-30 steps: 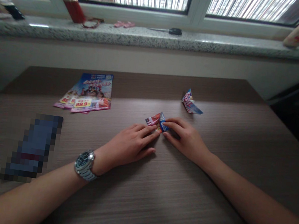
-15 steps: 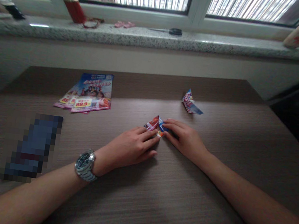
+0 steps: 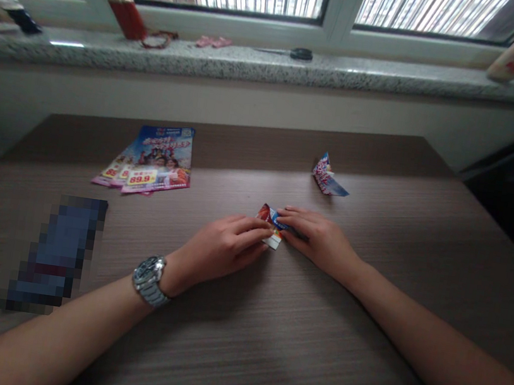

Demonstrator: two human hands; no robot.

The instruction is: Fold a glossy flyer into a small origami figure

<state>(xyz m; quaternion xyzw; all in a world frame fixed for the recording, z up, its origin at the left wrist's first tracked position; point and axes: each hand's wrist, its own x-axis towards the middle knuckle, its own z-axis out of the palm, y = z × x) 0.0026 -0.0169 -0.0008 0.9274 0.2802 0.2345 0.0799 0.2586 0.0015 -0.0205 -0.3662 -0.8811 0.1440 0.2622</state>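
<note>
A small folded piece of printed paper (image 3: 275, 241), red, blue and white, lies on the table between my two hands. My left hand (image 3: 225, 245), with a metal watch (image 3: 149, 276) on its wrist, grips the paper's left side, fingers bent over it and the thumb low beside it. On the paper's right, blue part, the fingertips of my right hand (image 3: 322, 237) are closed. The fingers hide much of the paper. Farther back stands another folded paper piece (image 3: 328, 177), pointed and touched by neither hand.
Several printed flyers (image 3: 161, 160) lie fanned at the back left of the brown table (image 3: 234, 355). A blurred dark blue object (image 3: 60, 248) is left of my left forearm. On the stone windowsill (image 3: 236, 65) rest scissors (image 3: 300, 53) and a red container (image 3: 127, 16).
The folded paper has turned and shifted slightly, with a white corner now showing toward me. My left fingers have drawn together on it; my right hand has barely moved.
</note>
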